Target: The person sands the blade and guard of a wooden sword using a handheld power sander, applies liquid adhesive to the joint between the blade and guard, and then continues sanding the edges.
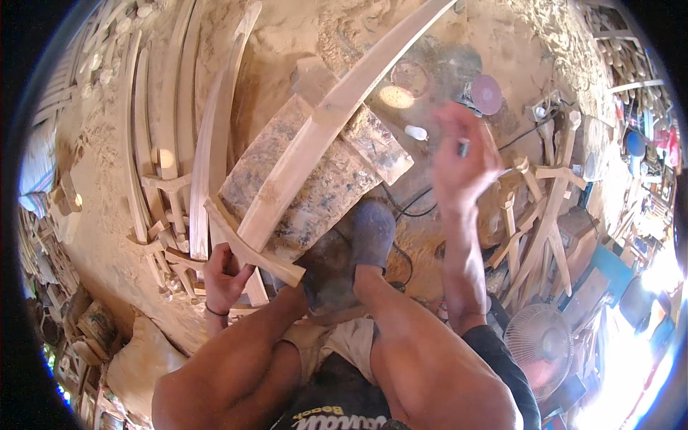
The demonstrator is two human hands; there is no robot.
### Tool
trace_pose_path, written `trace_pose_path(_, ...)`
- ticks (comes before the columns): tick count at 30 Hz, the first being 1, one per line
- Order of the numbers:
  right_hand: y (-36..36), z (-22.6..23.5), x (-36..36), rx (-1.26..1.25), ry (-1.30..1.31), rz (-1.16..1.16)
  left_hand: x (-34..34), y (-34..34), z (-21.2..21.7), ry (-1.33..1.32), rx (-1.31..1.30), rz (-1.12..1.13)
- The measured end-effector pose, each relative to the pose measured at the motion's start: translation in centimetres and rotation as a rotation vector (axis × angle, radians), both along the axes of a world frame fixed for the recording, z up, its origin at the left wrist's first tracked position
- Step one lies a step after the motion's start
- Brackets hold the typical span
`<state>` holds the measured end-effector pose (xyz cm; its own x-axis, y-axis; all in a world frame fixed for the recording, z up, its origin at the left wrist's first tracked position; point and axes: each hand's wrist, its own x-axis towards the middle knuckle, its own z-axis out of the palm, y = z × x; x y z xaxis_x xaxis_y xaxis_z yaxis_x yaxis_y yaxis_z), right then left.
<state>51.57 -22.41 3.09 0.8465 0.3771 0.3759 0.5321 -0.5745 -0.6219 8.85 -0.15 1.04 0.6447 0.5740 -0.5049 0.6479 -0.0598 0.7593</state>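
Note:
A long, curved wooden sword point(315, 129) lies slantwise across a worn, stained block point(330, 172) in front of my knees. Its crossguard is at the near end. My left hand point(226, 278) is curled closed at the hilt, beside the guard; part of the grip is hidden. Raised over the ground to the right, my right hand point(466, 154) is smeared by motion, so its fingers cannot be made out. Beyond it lies a power tool with a round reddish sanding disc point(486, 94). A small white object point(416, 132) rests between the block and that hand.
More wooden swords point(215, 136) lie side by side on the dusty ground at left. Several wooden hilts and blades point(548, 208) are heaped at right, near a round fan point(539, 344). A dark cable point(412, 213) runs near my sandalled foot point(373, 233).

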Motion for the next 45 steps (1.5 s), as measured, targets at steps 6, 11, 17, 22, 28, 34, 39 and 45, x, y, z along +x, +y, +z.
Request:
trace_pose_path(6, -0.7, -0.9, 6.4, -0.39, 0.376, -0.103, 1.5, 8.5, 8.3, 0.143, -0.466, -0.179)
trace_pose_path(11, 2.3, -12.5, 12.4, -0.792, 0.23, 0.551, -2.4, 11.5, 7.7, 0.142, -0.96, -0.044)
trace_pose_path(17, 8.5, -20.6, 10.5, -0.83, -0.18, 0.773, -3.5, 9.1, 3.3, 0.007, -0.855, 0.103)
trace_pose_path(22, 7.7, -21.7, 10.6, -0.644, -0.233, 0.887, -2.9, 4.3, 1.9, 0.025, -0.767, 0.132)
trace_pose_path(28, 7.0, -23.0, 13.1, -0.691, -0.048, 1.0, -0.1, 0.4, 0.5, 0.106, -0.71, 0.154)
trace_pose_path(34, 6.3, -22.1, 14.2, -0.837, 0.052, 0.867, -1.1, -1.4, -1.8, 0.125, -0.603, 0.136)
trace_pose_path(39, 7.1, -19.6, 12.1, -0.59, -0.032, 0.617, -1.2, -1.5, -0.3, 0.164, -0.61, 0.177)
trace_pose_path(45, 14.3, -27.9, 15.0, -0.546, -0.406, 0.887, -1.6, -0.1, -1.0, 0.168, -0.524, 0.08)
